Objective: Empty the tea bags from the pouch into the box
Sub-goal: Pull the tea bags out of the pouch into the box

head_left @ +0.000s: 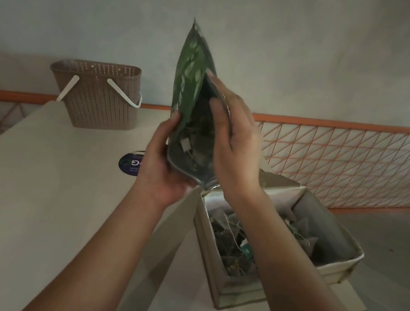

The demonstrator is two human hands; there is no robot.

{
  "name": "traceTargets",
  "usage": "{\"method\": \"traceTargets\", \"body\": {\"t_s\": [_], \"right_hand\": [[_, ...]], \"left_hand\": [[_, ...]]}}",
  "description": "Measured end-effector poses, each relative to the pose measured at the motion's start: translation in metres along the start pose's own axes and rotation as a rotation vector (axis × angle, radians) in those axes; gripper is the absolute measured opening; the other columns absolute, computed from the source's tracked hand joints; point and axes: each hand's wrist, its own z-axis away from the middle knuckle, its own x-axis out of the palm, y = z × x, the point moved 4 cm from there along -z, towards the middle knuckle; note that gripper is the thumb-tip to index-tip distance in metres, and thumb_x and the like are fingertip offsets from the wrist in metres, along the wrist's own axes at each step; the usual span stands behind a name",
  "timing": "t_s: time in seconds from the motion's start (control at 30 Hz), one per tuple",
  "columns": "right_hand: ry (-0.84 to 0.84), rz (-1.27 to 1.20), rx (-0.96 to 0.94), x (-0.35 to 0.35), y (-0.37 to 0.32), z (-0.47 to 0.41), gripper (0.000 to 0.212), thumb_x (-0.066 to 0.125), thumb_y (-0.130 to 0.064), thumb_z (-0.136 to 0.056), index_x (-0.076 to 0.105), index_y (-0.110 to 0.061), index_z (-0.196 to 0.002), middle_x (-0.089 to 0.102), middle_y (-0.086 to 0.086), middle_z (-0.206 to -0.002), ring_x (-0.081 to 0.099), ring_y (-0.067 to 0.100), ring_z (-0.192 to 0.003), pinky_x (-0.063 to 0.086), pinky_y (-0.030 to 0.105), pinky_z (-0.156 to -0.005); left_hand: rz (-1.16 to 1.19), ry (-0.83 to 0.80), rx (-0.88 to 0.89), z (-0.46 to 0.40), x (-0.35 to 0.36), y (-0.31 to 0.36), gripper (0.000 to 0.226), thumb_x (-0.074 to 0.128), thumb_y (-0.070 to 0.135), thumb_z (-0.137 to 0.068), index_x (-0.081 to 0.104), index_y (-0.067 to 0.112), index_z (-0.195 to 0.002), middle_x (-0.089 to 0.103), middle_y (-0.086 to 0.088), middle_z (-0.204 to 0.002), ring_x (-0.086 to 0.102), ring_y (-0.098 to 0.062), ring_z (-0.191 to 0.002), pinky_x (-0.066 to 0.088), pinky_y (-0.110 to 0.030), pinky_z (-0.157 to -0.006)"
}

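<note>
A green foil pouch (192, 73) is held upside down above the table, its open mouth facing down and toward me, with tea bags (195, 140) visible inside. My left hand (162, 165) grips the pouch's lower left edge. On the right side, my right hand (232, 143) holds the pouch mouth apart. Just below and to the right sits an open beige box (342, 263), holding several pyramid tea bags (231, 236) with strings and tags. My right forearm crosses over the box and hides its middle.
A brown perforated basket (101, 97) with white handles stands at the table's back left. A round dark blue sticker (130, 164) lies on the beige table (33, 196). The box lid (176, 231) hangs open toward me. Behind runs an orange-lined tiled wall (358, 157).
</note>
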Motion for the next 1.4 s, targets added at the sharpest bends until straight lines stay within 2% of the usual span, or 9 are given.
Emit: {"method": "traceTargets", "body": {"t_s": [0.17, 0.33, 0.53, 0.63, 0.8, 0.9, 1.03, 1.2, 1.4], "right_hand": [[-0.012, 0.044, 0.124, -0.003, 0.020, 0.001, 0.032, 0.046, -0.011, -0.102, 0.058, -0.009, -0.131, 0.064, 0.003, -0.120, 0.054, -0.003, -0.109, 0.041, 0.007, -0.089], [0.056, 0.035, 0.012, -0.015, 0.007, 0.001, 0.034, 0.043, -0.009, -0.102, 0.054, -0.013, -0.134, 0.062, 0.004, -0.126, 0.054, 0.001, -0.117, 0.045, 0.019, -0.098], [0.004, 0.107, 0.291, -0.020, 0.033, 0.009, 0.034, 0.045, -0.029, -0.103, 0.057, -0.022, -0.134, 0.062, -0.008, -0.112, 0.056, 0.004, -0.107, 0.051, 0.031, -0.092], [-0.038, 0.141, 0.216, -0.029, 0.028, 0.010, 0.038, 0.049, -0.027, -0.101, 0.051, -0.025, -0.139, 0.056, -0.007, -0.116, 0.052, -0.005, -0.107, 0.049, 0.016, -0.089], [-0.027, 0.012, 0.206, -0.042, 0.021, 0.032, 0.043, 0.064, -0.021, -0.093, 0.041, -0.013, -0.127, 0.042, 0.002, -0.135, 0.054, 0.012, -0.119, 0.058, 0.023, -0.077], [-0.071, 0.306, 0.208, -0.044, 0.023, 0.052, 0.033, 0.070, -0.041, -0.084, 0.055, -0.016, -0.100, 0.032, 0.003, -0.145, 0.038, -0.002, -0.129, 0.055, 0.021, -0.085], [-0.250, 0.701, 0.326, -0.036, 0.027, 0.069, 0.051, 0.057, -0.069, -0.073, 0.063, -0.034, -0.110, 0.034, 0.002, -0.145, 0.042, 0.026, -0.128, 0.050, 0.048, -0.096], [-0.256, 0.622, 0.383, -0.041, 0.031, 0.072, 0.016, 0.072, -0.040, -0.079, 0.068, -0.028, -0.089, 0.050, 0.000, -0.119, 0.050, 0.024, -0.111, 0.051, 0.043, -0.088], [-0.030, 0.217, 0.496, -0.073, 0.019, 0.061, 0.009, 0.065, -0.022, -0.088, 0.060, -0.015, -0.088, 0.061, -0.007, -0.109, 0.059, 0.009, -0.105, 0.048, 0.012, -0.086]], "left_hand": [[0.021, 0.096, -0.049, -0.006, -0.007, -0.013, 0.048, 0.060, 0.055, -0.082, 0.079, 0.021, -0.111, 0.071, -0.005, -0.123, 0.070, -0.026, -0.107, 0.058, -0.038, -0.087], [0.022, 0.009, -0.038, -0.008, 0.002, -0.012, 0.049, 0.059, 0.050, -0.088, 0.070, 0.018, -0.125, 0.068, -0.007, -0.128, 0.065, -0.028, -0.117, 0.055, -0.040, -0.093], [-0.035, 0.122, -0.116, -0.010, -0.002, -0.026, 0.050, 0.057, 0.051, -0.091, 0.067, 0.021, -0.129, 0.071, -0.006, -0.122, 0.070, -0.027, -0.106, 0.058, -0.039, -0.084], [-0.022, 0.142, -0.098, -0.008, -0.006, -0.028, 0.046, 0.057, 0.052, -0.091, 0.073, 0.021, -0.121, 0.071, -0.006, -0.124, 0.070, -0.028, -0.107, 0.056, -0.040, -0.089], [0.017, 0.145, -0.097, -0.006, -0.005, -0.030, 0.041, 0.059, 0.053, -0.086, 0.082, 0.021, -0.096, 0.075, -0.006, -0.113, 0.075, -0.026, -0.096, 0.060, -0.037, -0.081], [0.071, 0.159, -0.096, -0.004, -0.005, -0.030, 0.043, 0.060, 0.051, -0.086, 0.081, 0.017, -0.100, 0.073, -0.007, -0.117, 0.072, -0.027, -0.103, 0.059, -0.036, -0.088], [0.167, 0.130, -0.081, -0.006, -0.006, -0.033, 0.044, 0.059, 0.046, -0.092, 0.073, 0.012, -0.115, 0.069, -0.010, -0.123, 0.065, -0.029, -0.113, 0.056, -0.037, -0.096], [0.137, 0.109, -0.094, -0.009, -0.004, -0.036, 0.050, 0.060, 0.046, -0.088, 0.064, 0.014, -0.127, 0.064, -0.008, -0.127, 0.063, -0.029, -0.116, 0.055, -0.039, -0.097], [0.126, 0.173, -0.106, -0.011, -0.011, -0.037, 0.065, 0.067, 0.046, -0.083, 0.058, 0.019, -0.141, 0.064, -0.006, -0.139, 0.064, -0.029, -0.122, 0.059, -0.043, -0.088]]}}
